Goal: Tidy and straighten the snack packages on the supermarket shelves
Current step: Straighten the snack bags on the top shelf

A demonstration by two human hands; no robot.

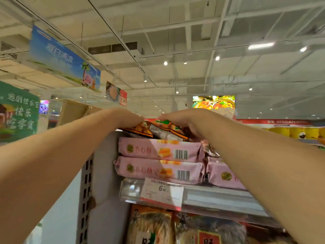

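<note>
Nearest, below the shelf rail (219, 196) and its price tag (162, 192), stand blurred orange-and-red snack bags (151, 226); above the rail two pink packages (158, 160) lie flat, stacked, long axes running left to right, barcoded sides facing the camera. On top of that stack lies an orange snack package (158, 130), long axis likewise left to right, tilted down toward the right. The left hand (127, 118) curls over its left end and the right hand (184, 120) over its right end, both gripping it, the package beneath the fingers
</note>
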